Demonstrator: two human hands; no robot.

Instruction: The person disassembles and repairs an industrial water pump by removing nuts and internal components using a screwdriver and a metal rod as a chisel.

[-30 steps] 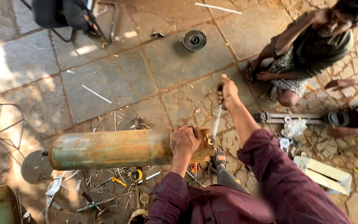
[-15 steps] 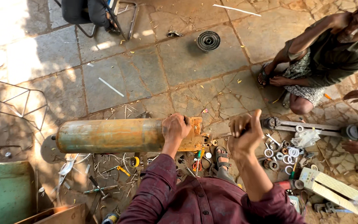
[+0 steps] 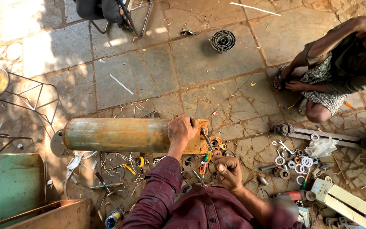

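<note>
A rusted metal cylinder (image 3: 117, 135) is laid on its side on the stone paving (image 3: 200, 63), and all positions below are referred to it. The left hand (image 3: 181, 129) is pressed flat over its right-hand end, fingers curled across the top, just beside the orange end plate (image 3: 201, 140). The right hand (image 3: 228, 169) is held below and to the right of that end, closed in a fist around a slim metal tool (image 3: 207, 140), the tip of which is directed up at the end plate. Whether the tip is in contact with the plate cannot be told.

Below the cylinder, loose wire offcuts, pliers and a yellow tape measure (image 3: 139, 161) are scattered. Well to its right, white washers (image 3: 305, 161) and a long metal bar (image 3: 318, 135) are laid out. Beyond the bar, a second person is seated, apart from the work. A round finned part (image 3: 223, 40) lies far above the cylinder; a green box (image 3: 7, 186) stands below its left end.

It is judged that work at the end plate is in hand. For it to be done well, the cylinder should be kept from rolling under firm downward pressure of the left hand, the tool kept in line with its seat, and left-hand fingers kept out of the tool's path.
</note>
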